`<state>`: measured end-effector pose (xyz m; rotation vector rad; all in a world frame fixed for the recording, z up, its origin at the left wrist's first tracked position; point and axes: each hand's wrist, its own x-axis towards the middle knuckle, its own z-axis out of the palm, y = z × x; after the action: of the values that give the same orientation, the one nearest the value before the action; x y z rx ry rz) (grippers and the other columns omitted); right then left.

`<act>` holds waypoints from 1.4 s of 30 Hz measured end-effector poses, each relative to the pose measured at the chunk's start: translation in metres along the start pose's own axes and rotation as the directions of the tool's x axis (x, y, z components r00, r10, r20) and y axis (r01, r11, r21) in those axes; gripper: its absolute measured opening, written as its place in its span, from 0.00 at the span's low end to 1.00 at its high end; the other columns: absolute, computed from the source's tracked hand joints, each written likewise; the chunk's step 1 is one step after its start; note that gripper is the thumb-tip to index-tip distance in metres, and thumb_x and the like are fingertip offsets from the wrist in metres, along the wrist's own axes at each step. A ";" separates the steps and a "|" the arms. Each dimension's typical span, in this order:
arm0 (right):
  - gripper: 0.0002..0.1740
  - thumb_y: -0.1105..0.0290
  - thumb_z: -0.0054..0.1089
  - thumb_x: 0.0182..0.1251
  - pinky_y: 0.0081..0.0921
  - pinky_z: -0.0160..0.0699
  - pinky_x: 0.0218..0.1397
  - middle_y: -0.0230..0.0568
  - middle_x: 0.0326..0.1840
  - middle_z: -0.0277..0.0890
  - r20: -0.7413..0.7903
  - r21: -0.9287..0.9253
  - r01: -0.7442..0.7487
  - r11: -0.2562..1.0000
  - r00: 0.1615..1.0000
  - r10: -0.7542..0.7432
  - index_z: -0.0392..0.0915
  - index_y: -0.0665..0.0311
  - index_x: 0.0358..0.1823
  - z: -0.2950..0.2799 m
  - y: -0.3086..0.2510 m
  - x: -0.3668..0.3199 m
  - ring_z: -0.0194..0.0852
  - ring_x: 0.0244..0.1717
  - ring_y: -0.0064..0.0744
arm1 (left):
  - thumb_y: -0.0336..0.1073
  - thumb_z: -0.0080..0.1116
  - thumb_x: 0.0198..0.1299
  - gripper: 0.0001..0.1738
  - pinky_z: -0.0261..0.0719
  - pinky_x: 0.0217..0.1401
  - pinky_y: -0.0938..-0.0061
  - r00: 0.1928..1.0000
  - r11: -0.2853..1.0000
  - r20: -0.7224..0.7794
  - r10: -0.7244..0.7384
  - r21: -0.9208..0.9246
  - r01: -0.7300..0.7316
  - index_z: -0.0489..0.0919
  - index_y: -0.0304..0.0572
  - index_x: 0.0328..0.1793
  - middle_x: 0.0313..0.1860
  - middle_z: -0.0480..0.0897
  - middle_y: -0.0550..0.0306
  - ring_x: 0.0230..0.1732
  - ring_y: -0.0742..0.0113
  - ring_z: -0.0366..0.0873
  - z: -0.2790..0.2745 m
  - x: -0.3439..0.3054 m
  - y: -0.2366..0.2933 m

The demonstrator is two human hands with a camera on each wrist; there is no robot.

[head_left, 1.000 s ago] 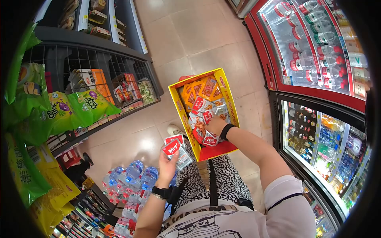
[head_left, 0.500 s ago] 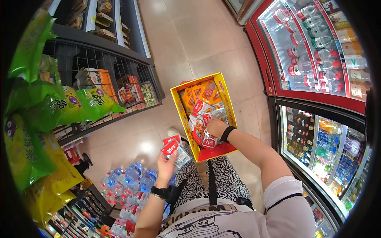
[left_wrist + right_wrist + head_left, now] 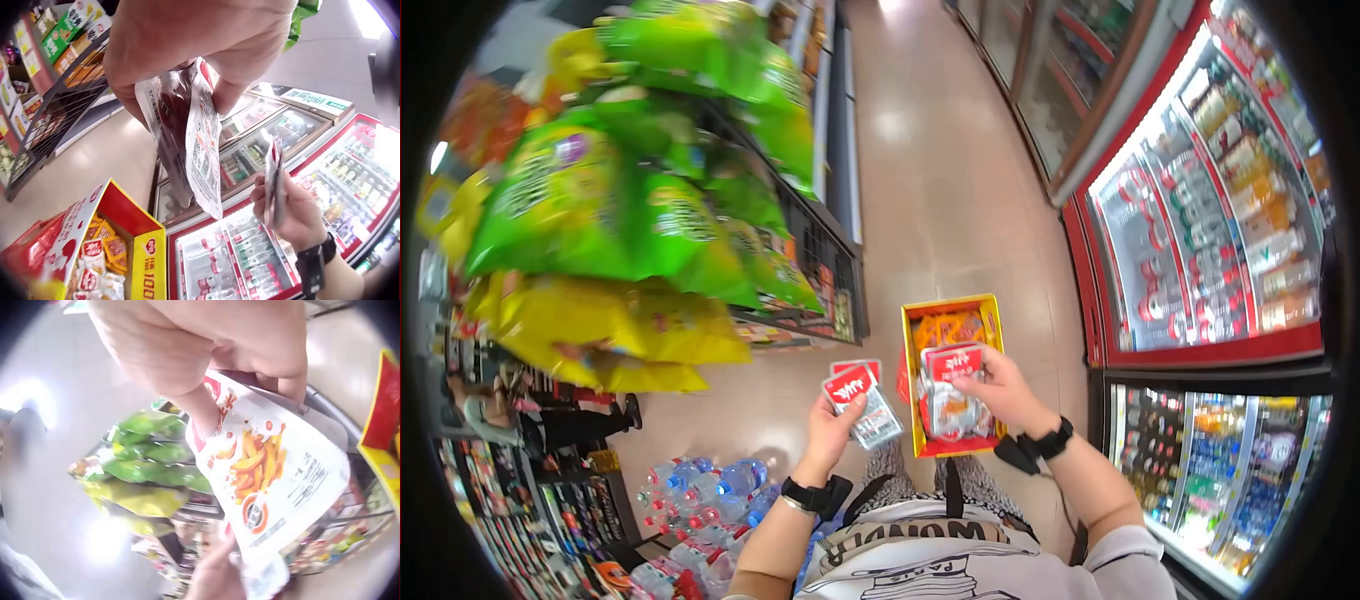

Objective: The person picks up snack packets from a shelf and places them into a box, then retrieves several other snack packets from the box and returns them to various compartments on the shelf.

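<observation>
My left hand (image 3: 830, 432) pinches a pair of red-topped snack packets (image 3: 872, 415), which overlap and fan apart at its thumb. In the left wrist view their backs, printed with small text, hang down from the fingers. My right hand (image 3: 1008, 395) grips white-and-red snack packets (image 3: 262, 462) by the top, thumb on the front, one showing a picture of orange strips. These overlap the open yellow box (image 3: 150, 265) in the head view. Inside the box lie orange packets (image 3: 945, 328) and white-and-red packets (image 3: 94, 262).
Green and yellow snack bags (image 3: 640, 220) hang at the left by a wire-fronted shelf (image 3: 830, 260). Bottled water packs (image 3: 710, 490) stand on the floor at lower left. Red-framed drink fridges (image 3: 1200, 240) line the right side. A tiled aisle (image 3: 930, 180) runs ahead between them.
My right hand has come up out of the box with packets in its grip. The head view has tilted upward, showing more aisle. My left hand keeps its packets.
</observation>
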<state>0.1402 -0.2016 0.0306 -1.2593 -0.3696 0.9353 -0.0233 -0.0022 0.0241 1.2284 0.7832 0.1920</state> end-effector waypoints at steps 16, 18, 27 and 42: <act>0.18 0.75 0.59 0.59 0.22 0.70 0.51 0.35 0.44 0.74 0.181 -0.011 0.200 0.980 0.964 -0.195 0.67 0.68 0.50 0.136 -0.066 -0.014 0.72 0.45 0.21 | 0.36 0.42 0.68 0.17 0.69 0.56 0.76 0.943 0.916 0.114 0.313 -0.299 -0.268 0.66 0.39 0.60 0.52 0.74 0.61 0.52 0.75 0.71 -0.007 -0.069 0.059; 0.18 0.75 0.58 0.60 0.22 0.70 0.50 0.35 0.44 0.74 0.152 -0.038 0.225 0.974 0.964 -0.217 0.66 0.68 0.50 0.150 -0.061 -0.012 0.72 0.44 0.21 | 0.37 0.39 0.69 0.17 0.69 0.56 0.76 0.946 0.910 0.101 0.309 -0.321 -0.263 0.66 0.39 0.60 0.52 0.74 0.61 0.52 0.75 0.70 -0.019 -0.073 0.067; 0.27 0.71 0.54 0.64 0.20 0.66 0.53 0.39 0.50 0.70 0.241 -0.059 0.353 0.934 0.913 -0.330 0.56 0.60 0.63 0.271 -0.032 -0.005 0.68 0.48 0.24 | 0.38 0.37 0.70 0.17 0.69 0.55 0.76 0.900 0.870 -0.008 0.436 -0.252 -0.423 0.65 0.38 0.60 0.51 0.74 0.59 0.50 0.74 0.71 -0.120 -0.099 0.078; 0.33 0.81 0.48 0.63 0.25 0.59 0.62 0.45 0.62 0.56 0.415 -0.103 0.451 0.887 0.830 -0.374 0.46 0.65 0.68 0.499 0.002 -0.032 0.59 0.60 0.29 | 0.35 0.50 0.64 0.24 0.69 0.55 0.76 0.782 0.765 -0.200 0.590 -0.171 -0.621 0.58 0.34 0.62 0.54 0.70 0.54 0.52 0.72 0.70 -0.297 -0.200 0.102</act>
<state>-0.2292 0.0943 0.1908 -1.1012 -1.0318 0.7736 -0.3285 0.1567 0.1671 1.2208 0.4302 0.8892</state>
